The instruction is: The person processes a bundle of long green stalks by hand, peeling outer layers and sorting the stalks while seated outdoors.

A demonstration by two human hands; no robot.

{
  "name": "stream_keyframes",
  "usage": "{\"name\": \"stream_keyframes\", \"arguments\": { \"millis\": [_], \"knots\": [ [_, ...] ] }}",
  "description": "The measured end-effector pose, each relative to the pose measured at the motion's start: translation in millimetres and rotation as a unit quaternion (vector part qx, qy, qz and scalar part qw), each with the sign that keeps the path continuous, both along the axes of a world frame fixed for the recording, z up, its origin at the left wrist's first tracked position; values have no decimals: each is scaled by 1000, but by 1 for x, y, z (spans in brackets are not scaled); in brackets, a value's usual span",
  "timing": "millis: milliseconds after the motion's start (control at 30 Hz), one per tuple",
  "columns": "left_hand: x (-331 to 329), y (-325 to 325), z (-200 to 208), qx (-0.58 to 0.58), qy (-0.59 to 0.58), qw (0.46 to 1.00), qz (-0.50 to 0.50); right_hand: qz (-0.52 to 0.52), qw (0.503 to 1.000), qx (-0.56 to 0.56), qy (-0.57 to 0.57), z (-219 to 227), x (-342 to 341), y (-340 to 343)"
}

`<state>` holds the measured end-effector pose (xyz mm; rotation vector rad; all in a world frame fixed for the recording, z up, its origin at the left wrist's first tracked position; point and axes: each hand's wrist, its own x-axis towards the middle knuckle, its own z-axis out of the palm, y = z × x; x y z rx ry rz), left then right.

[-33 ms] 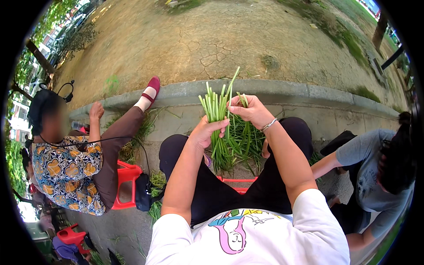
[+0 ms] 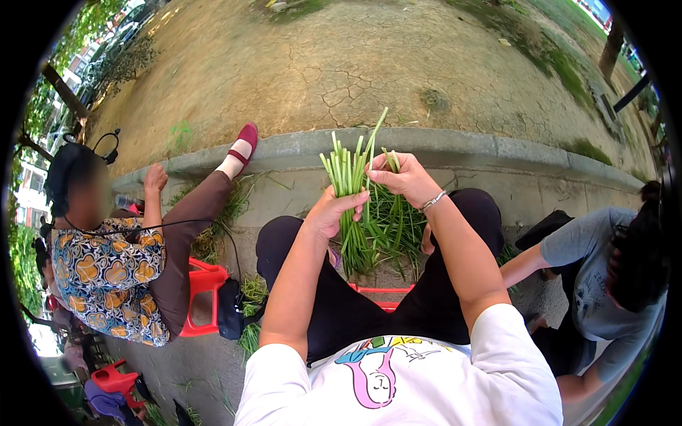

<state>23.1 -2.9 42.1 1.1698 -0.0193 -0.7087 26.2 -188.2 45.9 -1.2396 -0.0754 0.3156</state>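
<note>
My left hand (image 2: 332,211) is closed round a bunch of long green stalks (image 2: 346,170), their pale cut-looking ends pointing up and away from me. One longer stalk (image 2: 377,126) rises above the others, between my two hands. Right beside the bunch, my right hand (image 2: 405,179) is pinched, with a few green stalks in its fingers and their tips poking out above. Below both hands, between my knees, a heap of loose green stalks and leaves (image 2: 398,231) lies on the ground, partly hidden by my hands.
A concrete kerb (image 2: 455,145) runs across in front, with cracked earth beyond. On my left sits a person in a patterned shirt (image 2: 114,273) beside a red plastic stool (image 2: 204,295). Another person in a grey shirt (image 2: 597,263) bends close on my right. Loose greens (image 2: 252,295) litter the ground.
</note>
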Motion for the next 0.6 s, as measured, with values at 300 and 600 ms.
{"name": "stream_keyframes", "arguments": {
  "millis": [300, 600],
  "knots": [
    [-1, -6, -1, 33, -102, 992, 63, -34, 997, -55, -45, 4, -3, 4],
    [1, -5, -1, 56, -111, 992, 33, -27, 997, -63, -44, -1, 0, 0]
  ]
}}
